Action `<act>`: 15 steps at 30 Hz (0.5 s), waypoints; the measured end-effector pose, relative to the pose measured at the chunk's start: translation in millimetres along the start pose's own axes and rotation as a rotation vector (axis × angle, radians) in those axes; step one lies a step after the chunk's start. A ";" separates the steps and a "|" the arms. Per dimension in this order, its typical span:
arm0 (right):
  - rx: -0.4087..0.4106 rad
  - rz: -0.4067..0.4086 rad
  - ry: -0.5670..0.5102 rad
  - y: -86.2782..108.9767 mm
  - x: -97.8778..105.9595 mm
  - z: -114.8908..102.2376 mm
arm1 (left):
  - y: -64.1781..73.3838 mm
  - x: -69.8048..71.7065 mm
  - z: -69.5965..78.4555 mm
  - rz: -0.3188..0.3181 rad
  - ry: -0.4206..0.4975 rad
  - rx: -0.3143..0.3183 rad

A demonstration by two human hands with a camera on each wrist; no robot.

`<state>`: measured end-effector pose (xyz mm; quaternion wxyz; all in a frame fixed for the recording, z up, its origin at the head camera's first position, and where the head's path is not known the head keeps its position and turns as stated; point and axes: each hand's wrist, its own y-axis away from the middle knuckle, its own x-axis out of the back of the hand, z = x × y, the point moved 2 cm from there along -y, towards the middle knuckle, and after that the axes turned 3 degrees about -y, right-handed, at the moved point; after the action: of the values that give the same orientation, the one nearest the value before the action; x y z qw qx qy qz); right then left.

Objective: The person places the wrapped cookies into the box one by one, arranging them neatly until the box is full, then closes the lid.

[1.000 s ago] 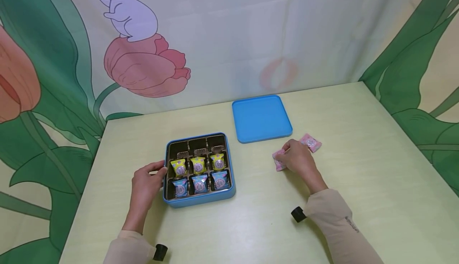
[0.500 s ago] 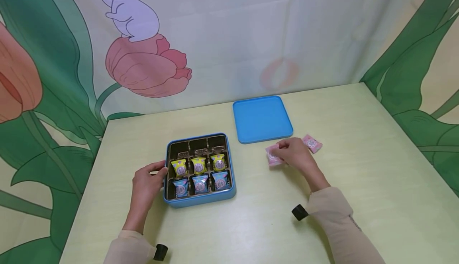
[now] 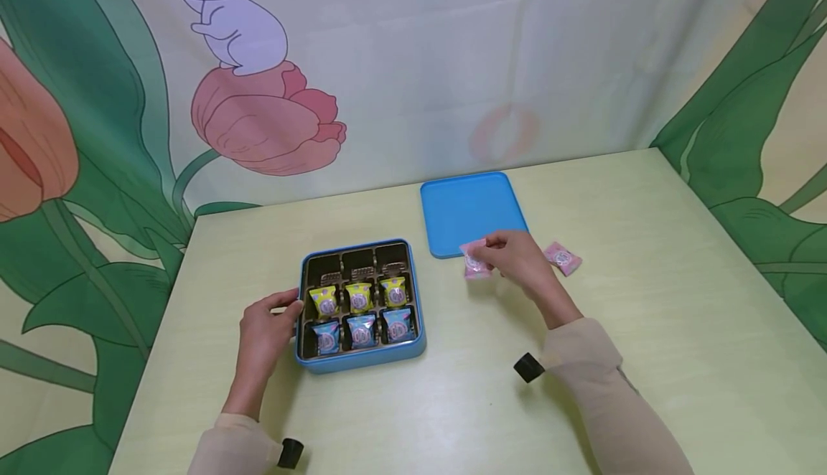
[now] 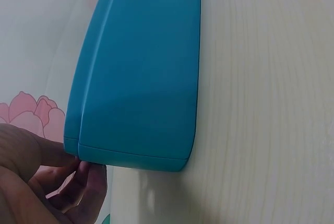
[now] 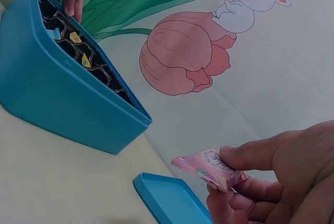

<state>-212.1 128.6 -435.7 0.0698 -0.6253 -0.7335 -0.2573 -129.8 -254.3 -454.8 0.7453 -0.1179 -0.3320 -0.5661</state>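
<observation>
My right hand pinches a pink wrapped candy between thumb and fingers, above the table by the lid's near edge. In the right wrist view the same pink candy shows its printed wrapper, with the thumb on top. At the left stands a blue box with a dark divided insert. Three yellow candies fill its middle row and three blue candies its front row; the back row is bare. My left hand grips the box's left side, thumb at the rim, its fingers against the wall.
Behind the right hand a blue lid lies flat on the pale table. A second pink candy lies right of the lid's near corner. A printed curtain hangs along the table's back edge.
The right hand has lifted the pink candy off the table and carried it left and back, to the lid's near edge. Left hand and box stay in place.
</observation>
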 end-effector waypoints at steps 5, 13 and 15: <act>0.022 -0.002 -0.035 -4.1 -3.4 -9.8 | 0.4 0.2 0.7 -0.006 0.000 0.014; 0.079 0.007 -0.063 -11.3 -10.3 -25.4 | 0.4 0.3 1.6 -0.004 0.004 0.030; 0.092 0.010 -0.070 -13.4 -12.0 -29.6 | 0.3 0.2 1.6 -0.005 0.005 0.033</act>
<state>-228.8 103.1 -419.2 0.0742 -0.6335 -0.7435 -0.2008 -130.2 -253.5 -453.5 0.7464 -0.1034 -0.3398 -0.5627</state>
